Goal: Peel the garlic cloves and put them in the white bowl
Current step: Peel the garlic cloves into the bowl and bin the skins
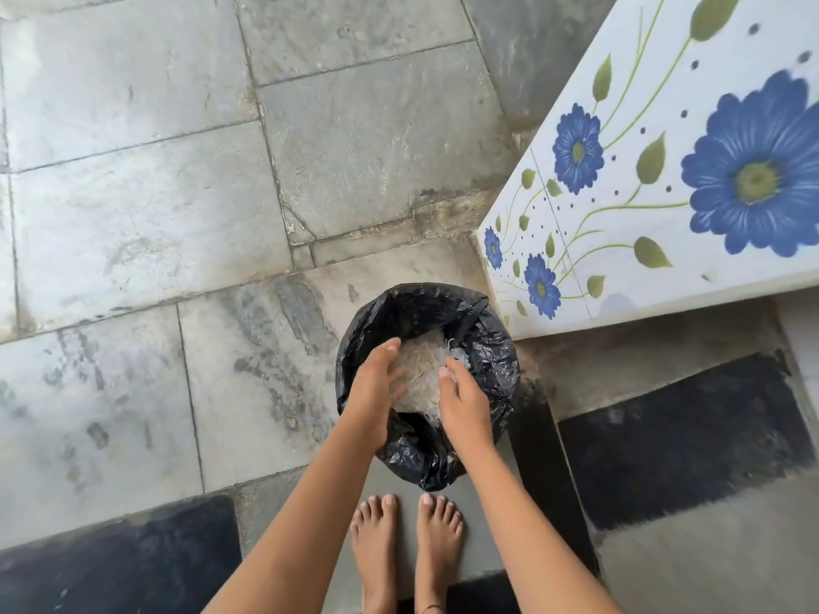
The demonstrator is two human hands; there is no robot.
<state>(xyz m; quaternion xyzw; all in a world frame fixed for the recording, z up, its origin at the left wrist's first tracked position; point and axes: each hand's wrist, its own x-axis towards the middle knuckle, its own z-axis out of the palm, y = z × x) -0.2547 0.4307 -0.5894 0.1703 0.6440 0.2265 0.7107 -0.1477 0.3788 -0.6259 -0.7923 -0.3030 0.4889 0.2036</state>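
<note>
I stand over a bin lined with a black plastic bag [489, 347] on the floor. A heap of white papery garlic skins [421, 363] lies inside it. My left hand [374, 392] hovers over the bin's left side with its fingers straight and held together, holding nothing. Over the right side, my right hand [463, 401] points its loosely extended fingers down into the bin, with small white bits of skin at the fingertips. Neither garlic cloves nor a white bowl are in view.
A white tiled wall with blue flowers [664, 170] rises just right of the bin. Grey stone floor [177, 192] spreads to the left and beyond. Dark mats lie at the right [682, 429] and bottom left [119, 565]. My bare feet [405, 538] stand right before the bin.
</note>
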